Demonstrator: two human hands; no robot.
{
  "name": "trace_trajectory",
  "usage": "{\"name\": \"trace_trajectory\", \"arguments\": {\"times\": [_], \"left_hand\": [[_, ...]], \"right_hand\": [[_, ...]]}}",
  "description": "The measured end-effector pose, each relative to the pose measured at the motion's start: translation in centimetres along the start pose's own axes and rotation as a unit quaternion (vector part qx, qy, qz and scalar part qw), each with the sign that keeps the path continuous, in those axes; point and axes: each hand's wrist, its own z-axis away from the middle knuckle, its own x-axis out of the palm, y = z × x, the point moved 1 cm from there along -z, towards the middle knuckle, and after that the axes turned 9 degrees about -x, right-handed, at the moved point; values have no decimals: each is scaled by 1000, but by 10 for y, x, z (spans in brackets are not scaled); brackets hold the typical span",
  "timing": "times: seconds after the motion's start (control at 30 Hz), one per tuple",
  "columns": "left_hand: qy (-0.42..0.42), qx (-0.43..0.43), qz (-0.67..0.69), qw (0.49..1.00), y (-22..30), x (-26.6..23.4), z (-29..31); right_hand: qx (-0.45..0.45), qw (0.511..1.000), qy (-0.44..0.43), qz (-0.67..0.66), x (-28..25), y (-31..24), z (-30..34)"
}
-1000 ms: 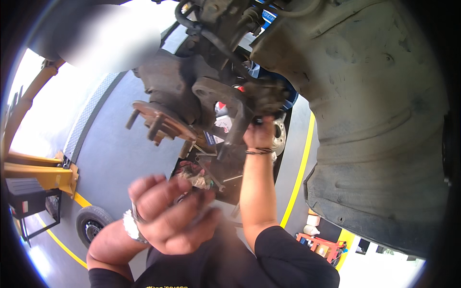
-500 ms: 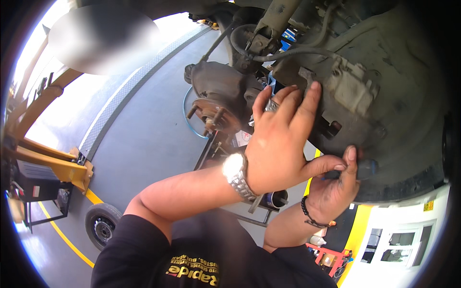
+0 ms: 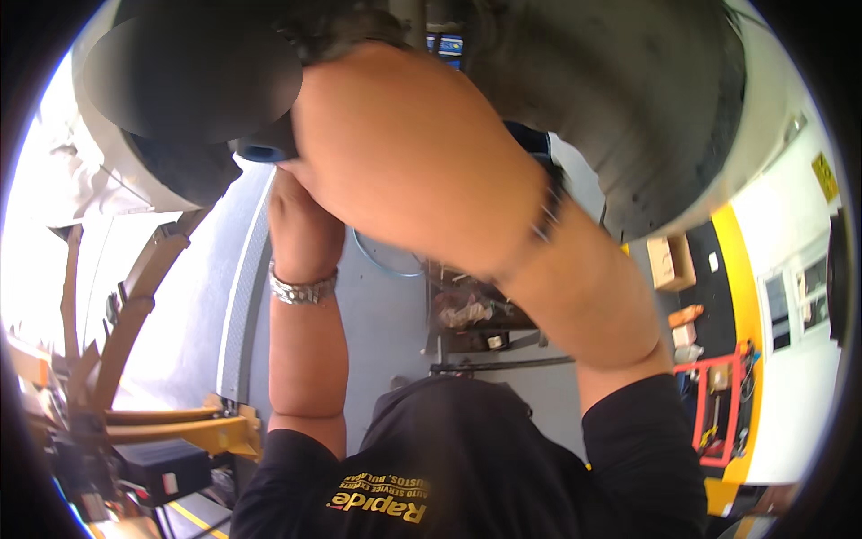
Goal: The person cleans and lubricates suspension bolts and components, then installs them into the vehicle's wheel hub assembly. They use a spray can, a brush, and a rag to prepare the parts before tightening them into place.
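Observation:
My right hand (image 3: 386, 126) reaches across to the upper left, large and near the view, with a dark beaded bracelet on its wrist. It appears closed round a dark round tool with a blue end (image 3: 262, 153); the rest of that tool is hidden. Most of its fingers are out of sight behind a dark blurred patch. Just below, my left hand (image 3: 303, 220) is raised close against it, a metal watch (image 3: 303, 286) on the wrist. Its fingers are hidden behind the right hand. Dark vehicle parts (image 3: 359, 31) show above, partly covered by my hand.
A dark wheel-arch liner (image 3: 620, 99) curves overhead at the right. Below stands a metal cart (image 3: 489, 341) with crumpled material on it. Yellow lift arms (image 3: 180, 431) stand at the left. On the right are a red rack (image 3: 741, 404) and a cardboard box (image 3: 669, 262).
The view has turned, and both hands have gone from the brake area to the upper left. My right arm now crosses over; my left hand has left the metal part it was touching.

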Motion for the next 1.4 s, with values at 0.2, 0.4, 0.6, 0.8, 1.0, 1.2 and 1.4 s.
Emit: {"name": "trace_trajectory", "arguments": {"times": [0.2, 0.4, 0.6, 0.8, 1.0, 1.2, 1.4], "left_hand": [[47, -230, 528, 816, -8, 2, -19], [52, -228, 529, 816, -57, -14, -52], [104, -318, 528, 781, -116, -24, -99], [90, -373, 442, 811, -186, -17, -115], [93, -397, 521, 749, -239, -16, -112], [39, -372, 532, 759, -241, -35, -105], [-37, -289, 482, 827, -224, -47, -64]], "right_hand": [[25, 980, -195, 17, 15, -4, -101], [-11, 962, -250, 110, 25, 20, -142], [63, 981, 118, -138, -22, 61, -36], [161, 885, 304, -315, -13, 54, 101], [324, 782, 365, -388, 38, 64, 183], [488, 589, 349, -541, 111, 130, 248], [555, 411, 322, -647, 211, 187, 289]]}}
